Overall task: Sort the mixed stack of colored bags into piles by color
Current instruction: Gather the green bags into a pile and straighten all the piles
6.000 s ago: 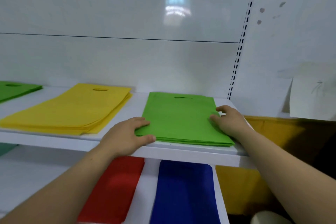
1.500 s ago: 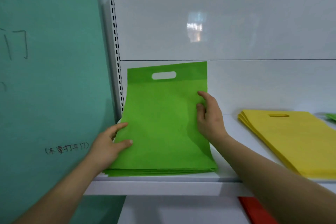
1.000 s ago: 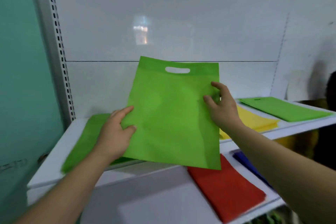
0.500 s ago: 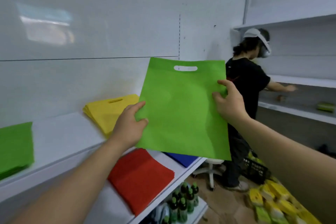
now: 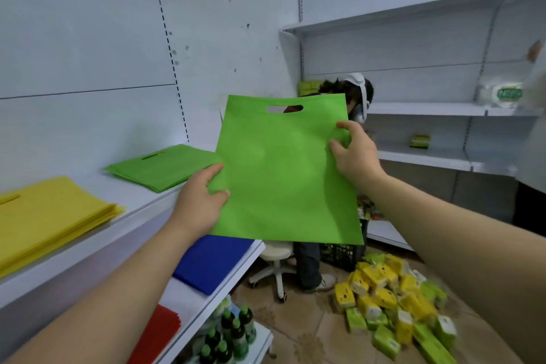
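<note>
Hands, left point(image 5: 201, 201) and right point(image 5: 354, 154), pinch the green bag point(image 5: 283, 180) by its sides, long axis upright, handle slot point(image 5: 285, 109) uppermost.

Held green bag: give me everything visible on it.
The green bag is a flat, bright green rectangle that looks like non-woven fabric. It is plain, with an oval handle cutout near its top edge. It is held upright in mid-air, face toward the camera and slightly tilted. The left hand grips its left edge low down. The right hand pinches its right edge higher up, where the fabric creases a little. It looks empty.
</note>
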`<state>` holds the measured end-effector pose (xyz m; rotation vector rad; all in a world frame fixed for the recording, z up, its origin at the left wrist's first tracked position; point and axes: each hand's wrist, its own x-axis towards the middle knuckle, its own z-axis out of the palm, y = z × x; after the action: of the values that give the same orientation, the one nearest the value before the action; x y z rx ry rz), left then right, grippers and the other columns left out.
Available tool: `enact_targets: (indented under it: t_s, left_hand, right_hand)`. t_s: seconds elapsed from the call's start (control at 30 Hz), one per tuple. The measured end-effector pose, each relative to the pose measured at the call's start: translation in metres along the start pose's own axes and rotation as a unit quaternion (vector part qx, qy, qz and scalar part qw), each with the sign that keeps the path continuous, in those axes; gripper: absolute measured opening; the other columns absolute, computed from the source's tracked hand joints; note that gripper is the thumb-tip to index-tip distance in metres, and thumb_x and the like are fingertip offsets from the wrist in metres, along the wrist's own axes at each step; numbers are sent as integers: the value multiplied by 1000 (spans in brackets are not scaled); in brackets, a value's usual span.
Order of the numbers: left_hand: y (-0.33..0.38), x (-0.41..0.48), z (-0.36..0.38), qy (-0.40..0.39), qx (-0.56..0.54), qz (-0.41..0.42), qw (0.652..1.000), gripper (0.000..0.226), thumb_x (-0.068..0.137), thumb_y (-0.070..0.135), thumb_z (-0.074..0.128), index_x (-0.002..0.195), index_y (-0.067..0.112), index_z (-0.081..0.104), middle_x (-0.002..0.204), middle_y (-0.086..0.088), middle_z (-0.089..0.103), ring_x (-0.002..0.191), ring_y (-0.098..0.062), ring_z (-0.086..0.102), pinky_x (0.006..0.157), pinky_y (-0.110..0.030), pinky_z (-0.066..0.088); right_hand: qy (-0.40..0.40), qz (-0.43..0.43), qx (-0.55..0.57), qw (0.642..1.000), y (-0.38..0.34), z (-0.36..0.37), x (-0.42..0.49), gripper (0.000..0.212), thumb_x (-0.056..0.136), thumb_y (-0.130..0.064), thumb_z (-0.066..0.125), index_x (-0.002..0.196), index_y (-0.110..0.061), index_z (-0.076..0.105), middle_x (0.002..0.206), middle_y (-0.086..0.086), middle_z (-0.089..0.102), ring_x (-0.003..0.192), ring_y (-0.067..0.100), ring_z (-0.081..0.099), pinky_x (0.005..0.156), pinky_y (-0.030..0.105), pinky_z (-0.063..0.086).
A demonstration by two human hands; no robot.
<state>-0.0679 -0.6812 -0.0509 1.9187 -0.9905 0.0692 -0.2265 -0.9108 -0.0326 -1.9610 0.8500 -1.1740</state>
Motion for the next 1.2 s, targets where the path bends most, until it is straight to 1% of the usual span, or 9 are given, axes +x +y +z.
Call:
enact_targets:
  t_s: [0.13,0.3,0.43,0.53,0.63,0.77,1.0,1.1,1.2]
  left_hand:
    - [-13,31,10,5,2,-7,1000,56,87,4,62,139,14,45,144,-7,44,132,-20,40,107,-27,28]
    - [-50,82,8,40,9,-29,999,56,87,4,62,139,16,46,143,-4,44,131,-19,41,110,-32,31]
    - [-87,129,-2,79,14,-61,995,57,85,4,63,138,16,47,141,-6,47,127,-22,47,109,-40,36]
    - [-111,158,-9,103,19,-85,991,57,83,3,64,137,15,48,138,-9,51,121,-26,52,105,-44,40]
    - [-130,177,-16,133,27,-110,985,58,83,2,64,137,13,48,138,-10,51,122,-26,52,105,-43,40]
    - [-149,183,-24,165,83,-149,971,57,84,3,64,138,11,47,138,-12,49,123,-26,50,106,-37,37]
    - [-169,180,-31,162,205,-256,931,70,85,25,67,144,9,35,147,-12,37,133,-22,38,108,-26,27]
    - [-172,175,-24,135,243,-301,912,76,85,39,66,146,12,31,152,-8,28,139,-18,29,111,-22,19]
    - [-168,171,-18,120,275,-308,903,81,80,53,65,146,21,32,157,-5,17,143,-14,20,113,-22,13]
  right_hand:
    - [1,-7,-18,1000,11,22,31,41,96,-22,55,135,-24,43,84,-6,54,52,10,44,48,25,41]
    - [-23,-19,-12,999,13,85,87,42,95,-23,56,136,-23,44,98,-3,55,56,7,46,47,19,39]
    - [-65,-27,16,997,4,148,132,46,92,-25,61,135,-22,44,113,-4,47,71,5,52,60,19,46]
    - [-120,-22,58,991,-1,194,162,53,86,-20,67,135,-24,44,122,2,54,84,16,62,75,33,56]
    - [-164,-34,65,984,-5,235,184,53,85,-9,61,134,-23,45,110,3,55,68,18,60,65,35,56]
    - [-210,-61,65,974,-11,290,205,49,86,-8,59,131,-22,48,106,0,56,65,13,57,59,27,51]
    - [-326,-127,50,936,-14,387,226,38,87,-8,59,124,-16,56,120,7,58,83,22,57,78,32,49]
    - [-374,-156,32,914,-13,419,234,39,88,-11,60,127,-13,56,131,11,56,96,22,55,92,33,45]
    - [-441,-180,-9,879,-10,438,241,47,91,-26,61,135,-12,50,138,11,51,121,26,51,103,31,37]
